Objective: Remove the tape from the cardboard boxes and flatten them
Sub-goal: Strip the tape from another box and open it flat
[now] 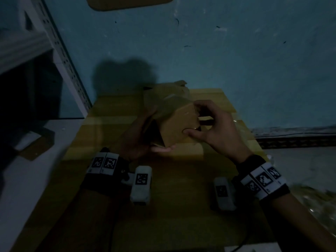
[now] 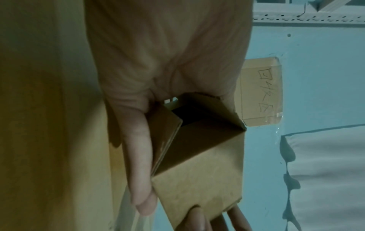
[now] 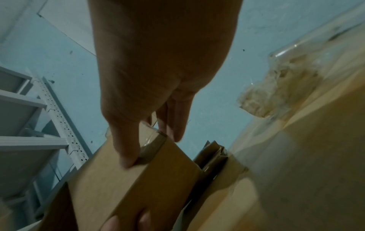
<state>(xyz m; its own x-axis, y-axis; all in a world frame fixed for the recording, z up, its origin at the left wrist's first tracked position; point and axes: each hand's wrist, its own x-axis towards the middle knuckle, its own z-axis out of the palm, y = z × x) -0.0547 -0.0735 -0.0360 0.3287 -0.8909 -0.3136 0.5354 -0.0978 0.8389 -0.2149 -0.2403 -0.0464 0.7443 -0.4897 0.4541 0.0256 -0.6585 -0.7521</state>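
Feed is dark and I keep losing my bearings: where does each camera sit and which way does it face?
Head: looks down at the small cardboard box over a stack of flattened cardboard; both forearms show.
Left wrist: looks along the left hand gripping the box's open end.
Right wrist: looks along the right hand, thumb by clear tape at the box's edge.
All three share the box.

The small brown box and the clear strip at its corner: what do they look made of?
The small brown box, held by the left hand, looks like matte cardboard: dull tan faces, folded flaps, and a layered edge in the left wrist view. The clear strip under the right hand looks like glossy plastic tape: see-through, with bright glints, wrapped over the corner.
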